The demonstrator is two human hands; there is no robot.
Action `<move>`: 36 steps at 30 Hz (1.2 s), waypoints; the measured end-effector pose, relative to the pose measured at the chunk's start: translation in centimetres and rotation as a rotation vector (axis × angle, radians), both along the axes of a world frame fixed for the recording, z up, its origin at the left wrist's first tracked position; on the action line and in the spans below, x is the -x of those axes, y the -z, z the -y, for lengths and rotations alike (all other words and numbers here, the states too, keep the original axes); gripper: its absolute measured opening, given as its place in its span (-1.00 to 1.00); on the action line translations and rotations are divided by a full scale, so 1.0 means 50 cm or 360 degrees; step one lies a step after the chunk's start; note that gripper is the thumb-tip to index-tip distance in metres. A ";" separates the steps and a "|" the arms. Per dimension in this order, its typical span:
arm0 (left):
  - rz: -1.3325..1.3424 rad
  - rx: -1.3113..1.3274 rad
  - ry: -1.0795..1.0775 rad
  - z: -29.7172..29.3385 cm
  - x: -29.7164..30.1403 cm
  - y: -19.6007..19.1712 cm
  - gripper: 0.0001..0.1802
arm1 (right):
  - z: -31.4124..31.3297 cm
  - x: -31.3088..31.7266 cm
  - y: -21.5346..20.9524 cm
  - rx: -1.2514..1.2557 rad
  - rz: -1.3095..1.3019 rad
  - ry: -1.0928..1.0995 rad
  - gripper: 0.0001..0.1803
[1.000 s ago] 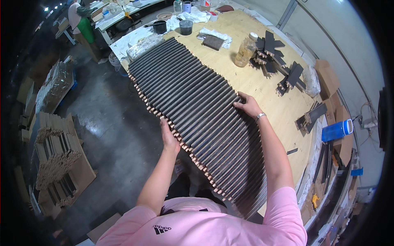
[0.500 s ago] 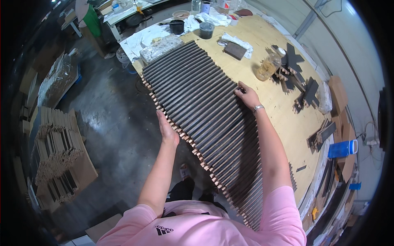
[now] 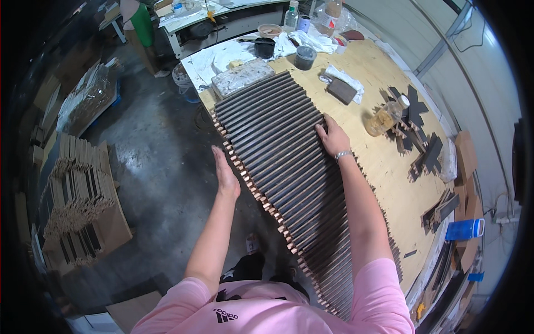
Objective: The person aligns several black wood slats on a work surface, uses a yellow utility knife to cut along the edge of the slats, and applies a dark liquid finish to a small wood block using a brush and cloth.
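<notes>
A long row of dark wooden slats (image 3: 283, 161) with pale cut ends lies packed side by side along the near edge of a plywood workbench (image 3: 384, 167). My right hand (image 3: 332, 137) rests flat on the far ends of the slats, fingers spread. My left hand (image 3: 225, 171) is held flat and upright just off the near ends of the slats, at the bench edge, holding nothing.
On the bench stand a bottle of amber liquid (image 3: 385, 118), dark cross-shaped wooden pieces (image 3: 417, 131), a sanding block on a cloth (image 3: 341, 89), a black cup (image 3: 305, 57) and a blue box (image 3: 463, 229). Stacks of wooden pieces (image 3: 78, 200) sit on the concrete floor at left.
My left hand has come off the near ends of the slats and now hovers just clear of them. My right hand stays on the far side. My view has shifted along the bench.
</notes>
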State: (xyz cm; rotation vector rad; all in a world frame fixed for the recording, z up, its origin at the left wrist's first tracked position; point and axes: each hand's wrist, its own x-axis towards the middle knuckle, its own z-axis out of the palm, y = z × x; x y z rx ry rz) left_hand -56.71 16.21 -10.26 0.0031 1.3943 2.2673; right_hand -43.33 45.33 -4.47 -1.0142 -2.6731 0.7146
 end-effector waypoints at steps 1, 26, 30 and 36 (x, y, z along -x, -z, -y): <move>-0.0091 0.0059 -0.0117 -0.007 0.019 0.002 -0.05 | 0.012 0.001 0.001 -0.0192 0.0050 0.0042 -0.32; -0.0304 0.0080 -0.0024 -0.075 0.204 -0.058 -0.13 | -0.160 0.328 0.022 0.0680 -0.0206 -0.0213 -0.14; -0.0386 0.0046 -0.0073 -0.083 0.208 -0.039 -0.16 | -0.160 0.330 0.003 0.0841 -0.0159 -0.0204 -0.13; -0.0506 0.0038 -0.0134 -0.085 0.212 -0.015 -0.20 | -0.156 0.398 0.002 0.0779 -0.0425 -0.0198 -0.19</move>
